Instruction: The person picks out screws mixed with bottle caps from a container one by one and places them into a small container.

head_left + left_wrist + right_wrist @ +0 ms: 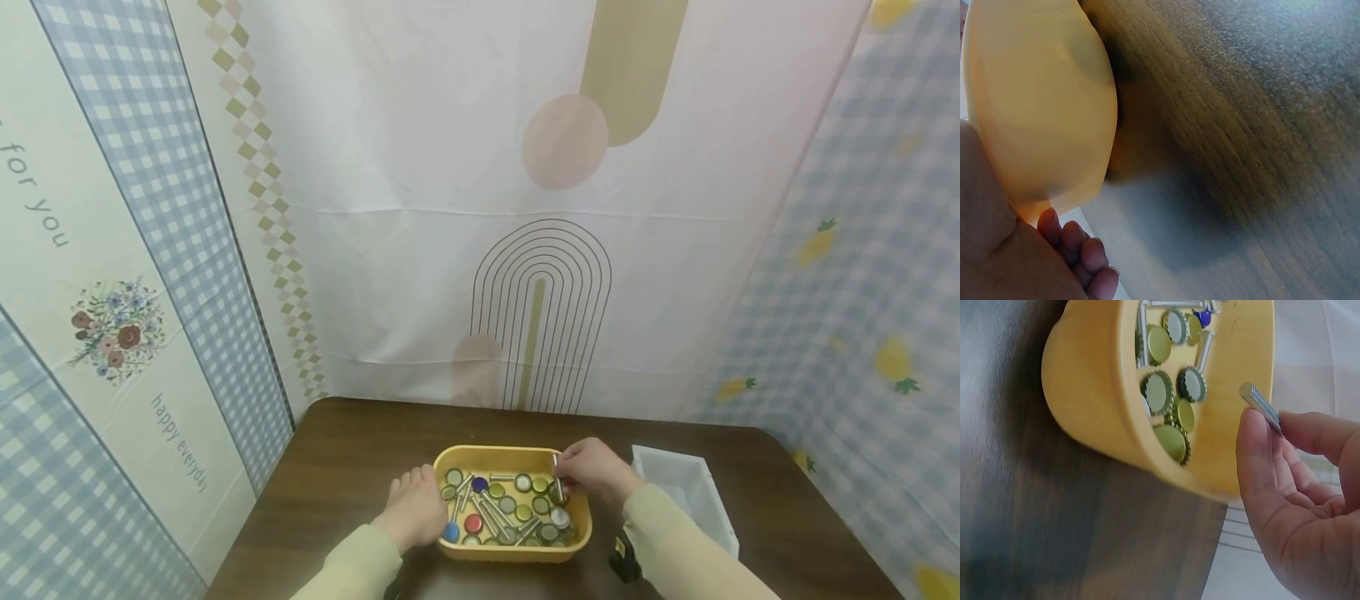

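A yellow plastic tub [495, 552] sits on the table, holding metal bolts [491, 515] and bottle caps [522, 512], mostly gold and silver, with a few blue and red ones. My left hand [420, 510] grips the tub's left rim; the left wrist view shows curled fingertips [1093, 253] by the tub's outer wall. Over the tub's right end, my right hand [596, 468] pinches one bolt [1261, 406] between thumb and fingers, its threaded end sticking out. The rest of that bolt is hidden by the hand in the right wrist view.
A white rectangular container [716, 500] stands right of the tub, partly behind my right sleeve [675, 533]. The brown wooden table [360, 442] reaches back to a patterned cloth [405, 292]. A small black object [622, 560] lies near the right forearm.
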Demonstrator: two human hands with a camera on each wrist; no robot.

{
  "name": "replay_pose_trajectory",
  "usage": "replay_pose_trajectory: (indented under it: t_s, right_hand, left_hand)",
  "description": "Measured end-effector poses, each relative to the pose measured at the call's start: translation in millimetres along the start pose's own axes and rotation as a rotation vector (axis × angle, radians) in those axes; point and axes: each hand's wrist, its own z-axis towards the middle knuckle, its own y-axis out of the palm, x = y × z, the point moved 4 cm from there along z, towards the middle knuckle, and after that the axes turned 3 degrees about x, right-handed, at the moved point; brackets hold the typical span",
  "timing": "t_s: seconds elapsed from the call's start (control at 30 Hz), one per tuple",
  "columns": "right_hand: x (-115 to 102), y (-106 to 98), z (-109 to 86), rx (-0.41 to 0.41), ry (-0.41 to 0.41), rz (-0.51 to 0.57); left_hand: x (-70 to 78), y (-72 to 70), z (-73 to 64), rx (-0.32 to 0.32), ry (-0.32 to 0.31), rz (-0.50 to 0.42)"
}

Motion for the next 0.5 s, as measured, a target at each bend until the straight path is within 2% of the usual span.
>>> replay_pose_trajectory:
  t_s: [0.5]
  right_hand:
    - [10.6, -32.8, -4.0, 0.025, 0.028, 0.08]
  left_hand:
    - [1.7, 0.4, -0.2, -0.005, -0.01, 0.009]
